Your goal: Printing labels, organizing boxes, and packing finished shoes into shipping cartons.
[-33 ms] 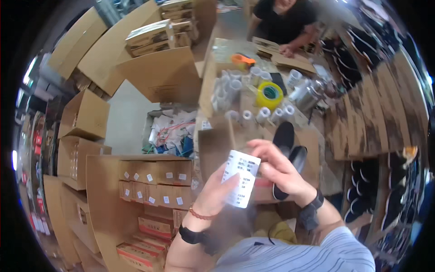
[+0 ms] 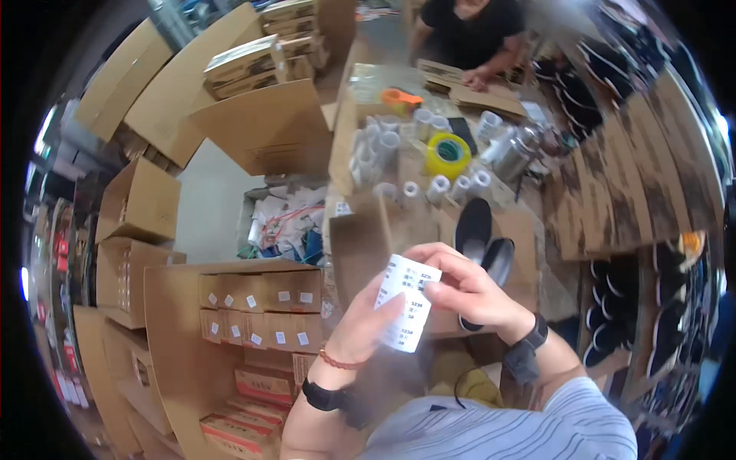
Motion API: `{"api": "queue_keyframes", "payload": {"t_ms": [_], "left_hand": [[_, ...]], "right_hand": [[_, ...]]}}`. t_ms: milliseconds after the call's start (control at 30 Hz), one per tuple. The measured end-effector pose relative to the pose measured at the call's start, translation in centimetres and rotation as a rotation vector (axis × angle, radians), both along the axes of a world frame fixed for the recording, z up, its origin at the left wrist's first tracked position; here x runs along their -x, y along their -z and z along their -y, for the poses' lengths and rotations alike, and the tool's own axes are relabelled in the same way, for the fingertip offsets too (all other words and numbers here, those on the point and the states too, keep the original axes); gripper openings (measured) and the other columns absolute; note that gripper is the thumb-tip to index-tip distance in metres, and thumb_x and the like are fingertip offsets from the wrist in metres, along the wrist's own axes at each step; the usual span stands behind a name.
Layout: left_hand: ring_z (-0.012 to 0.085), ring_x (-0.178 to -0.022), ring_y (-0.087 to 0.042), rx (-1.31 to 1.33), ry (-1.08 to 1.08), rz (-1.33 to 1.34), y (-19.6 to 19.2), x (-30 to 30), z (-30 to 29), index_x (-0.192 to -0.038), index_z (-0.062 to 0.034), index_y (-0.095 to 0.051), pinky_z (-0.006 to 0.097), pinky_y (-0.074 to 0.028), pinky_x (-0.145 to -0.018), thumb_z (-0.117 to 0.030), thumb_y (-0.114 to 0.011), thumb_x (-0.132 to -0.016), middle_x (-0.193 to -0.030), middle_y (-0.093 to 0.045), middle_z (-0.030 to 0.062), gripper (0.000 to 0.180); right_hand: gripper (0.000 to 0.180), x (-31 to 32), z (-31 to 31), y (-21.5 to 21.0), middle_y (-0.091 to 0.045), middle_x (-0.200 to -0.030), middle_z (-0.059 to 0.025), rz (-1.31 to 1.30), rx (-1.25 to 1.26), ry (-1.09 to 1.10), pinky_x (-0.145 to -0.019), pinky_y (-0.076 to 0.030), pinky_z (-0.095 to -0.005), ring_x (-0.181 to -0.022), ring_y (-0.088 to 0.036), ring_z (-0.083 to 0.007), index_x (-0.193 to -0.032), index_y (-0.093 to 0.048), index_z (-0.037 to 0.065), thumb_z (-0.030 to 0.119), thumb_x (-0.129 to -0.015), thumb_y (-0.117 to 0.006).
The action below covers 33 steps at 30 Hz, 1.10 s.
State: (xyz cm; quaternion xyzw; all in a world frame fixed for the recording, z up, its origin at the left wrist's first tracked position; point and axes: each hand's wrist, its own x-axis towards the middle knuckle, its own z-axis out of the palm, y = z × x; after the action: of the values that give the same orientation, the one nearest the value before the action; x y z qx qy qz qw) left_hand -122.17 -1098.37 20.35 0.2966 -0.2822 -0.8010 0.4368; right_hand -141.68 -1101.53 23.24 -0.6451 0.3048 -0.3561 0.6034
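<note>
A white strip of printed labels (image 2: pixel 405 326) stands upright in front of me, curving as if part of a roll. My left hand (image 2: pixel 366 326) is wrapped round its left side, the thumb lying across the front. On the other side, my right hand (image 2: pixel 477 297) has its thumb and fingers pinched at the strip's upper right edge. Just beyond the right hand is a pair of black shoes, one farther off (image 2: pixel 473 224) and one nearer (image 2: pixel 501 259), on brown cardboard. An opened cardboard box (image 2: pixel 356 249) sits beyond the left hand.
Several small white rolls (image 2: pixel 438 188), a yellow tape roll (image 2: pixel 437 162) and an orange tape dispenser (image 2: pixel 401 100) crowd the table. A large carton (image 2: pixel 172 322) with labelled boxes stands left. Shoe racks (image 2: pixel 606 307) are right; a co-worker (image 2: pixel 475 34) handles cardboard across the table.
My right hand has moved left onto the edge of the label strip, its fingers closing there. The left hand keeps its hold. The view has shifted slightly.
</note>
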Motion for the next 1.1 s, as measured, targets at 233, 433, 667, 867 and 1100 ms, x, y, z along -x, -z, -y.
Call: {"api": "queue_keyframes", "payload": {"t_ms": [233,433,667,867,1100], "left_hand": [[0.0171,-0.11,-0.044,0.401,-0.16,0.364,-2.7,5.3,-4.2,-0.13,-0.0056,-0.03,0.031,-0.042,-0.087,-0.004,-0.069,-0.071,-0.116,-0.043,0.005,0.071],[0.0119,-0.089,-0.055,0.621,-0.115,0.472,-3.4,11.2,-4.2,-0.124,0.0015,-0.037,0.023,-0.046,-0.076,-0.002,-0.066,-0.075,-0.101,-0.056,0.0066,0.057],[0.0063,-0.071,-0.055,0.625,0.112,0.45,-4.1,17.5,-2.0,-0.088,0.0,-0.061,0.021,-0.046,-0.064,-0.008,-0.066,-0.076,-0.08,-0.063,0.0027,0.015],[0.0068,-0.069,-0.054,0.781,0.207,0.526,-4.6,23.5,-1.3,-0.086,0.0001,-0.06,0.021,-0.045,-0.063,-0.01,-0.064,-0.078,-0.076,-0.062,0.0019,0.013],[0.0149,-0.073,-0.062,0.915,0.296,0.678,-4.5,29.5,-1.4,-0.089,-0.0001,-0.063,0.027,-0.048,-0.067,-0.007,-0.063,-0.074,-0.079,-0.065,0.012,0.017]], "right_hand": [[0.017,3.6,-6.8,1.3,-0.046,-0.119,-0.0113,0.241,-0.028,0.618,-0.087,-0.038,-0.0289,-0.106,-0.045,-0.0152,-0.074,-0.056,0.0,0.013,-0.084,-0.057],[0.023,6.7,-12.2,0.0,-0.047,-0.116,-0.0104,0.346,-0.058,0.835,-0.084,-0.039,-0.0287,-0.103,-0.046,-0.0135,-0.065,-0.052,0.001,0.014,-0.084,-0.059],[0.026,14.2,-13.9,-1.7,-0.055,-0.101,-0.0069,0.241,0.091,0.862,-0.08,-0.045,-0.0252,-0.094,-0.054,-0.0124,-0.104,-0.05,0.001,0.007,-0.08,-0.061],[0.011,19.9,-15.0,-2.5,-0.062,-0.089,-0.0084,-0.043,0.372,1.116,-0.069,-0.049,-0.0255,-0.079,-0.061,-0.0158,-0.079,-0.061,0.001,0.0,-0.069,-0.067],[0.039,23.7,-15.1,-1.7,-0.063,-0.091,-0.0083,-0.42,0.754,1.299,-0.075,-0.046,-0.0329,-0.086,-0.058,-0.0223,-0.101,-0.062,0.008,0.005,-0.063,-0.07]]}}
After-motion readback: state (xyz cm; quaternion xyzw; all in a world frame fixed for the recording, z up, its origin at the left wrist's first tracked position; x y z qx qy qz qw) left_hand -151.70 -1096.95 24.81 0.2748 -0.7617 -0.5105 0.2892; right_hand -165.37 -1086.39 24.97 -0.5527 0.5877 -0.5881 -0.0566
